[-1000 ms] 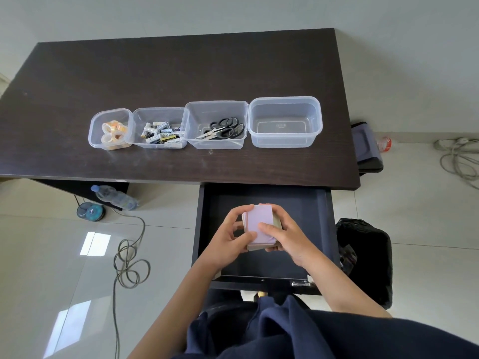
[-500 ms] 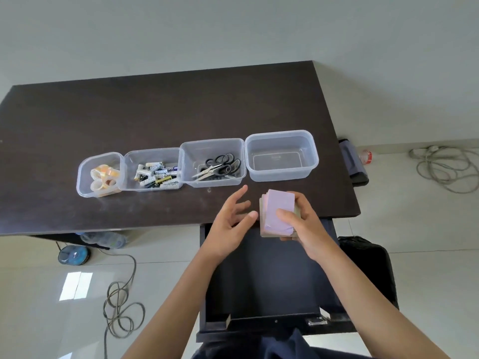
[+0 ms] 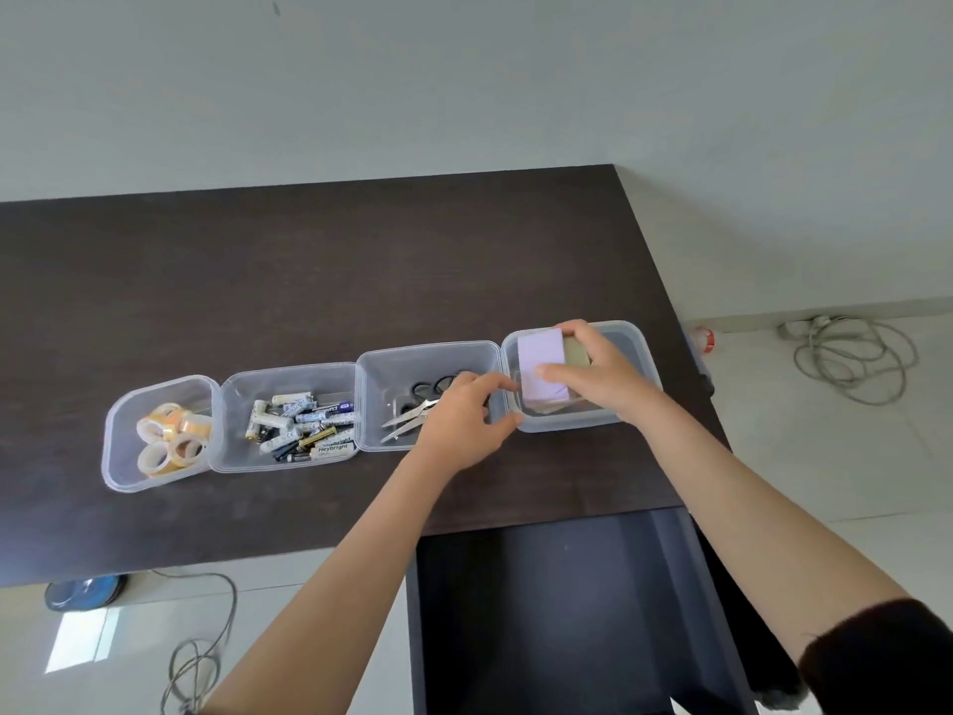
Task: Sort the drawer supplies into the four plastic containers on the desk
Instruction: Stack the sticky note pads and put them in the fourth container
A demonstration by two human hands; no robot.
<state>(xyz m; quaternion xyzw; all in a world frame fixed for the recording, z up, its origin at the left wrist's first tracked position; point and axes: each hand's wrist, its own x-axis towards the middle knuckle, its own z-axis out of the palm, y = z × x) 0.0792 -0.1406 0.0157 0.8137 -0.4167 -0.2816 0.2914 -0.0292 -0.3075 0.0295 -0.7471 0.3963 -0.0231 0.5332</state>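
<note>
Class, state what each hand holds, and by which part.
Right hand grips the sticky-note stack by its edges. Left hand pinches the rightmost container at its left wall.

Soft, even daylight fills the room, bright enough that the pale wall shows only gentle grading from lighter at the right to greyer at the left. A sharp bright patch lies on the glossy floor far below and left of the fingers of the left hand, a reflection of a window out of view. The dark desk carries a dull sheen beyond the fingertips. Shadows are faint. Both hands look slightly smeared with motion, the right hand too. Wide-angle distortion bends the desk edges, and detail softens toward the corners.
</note>
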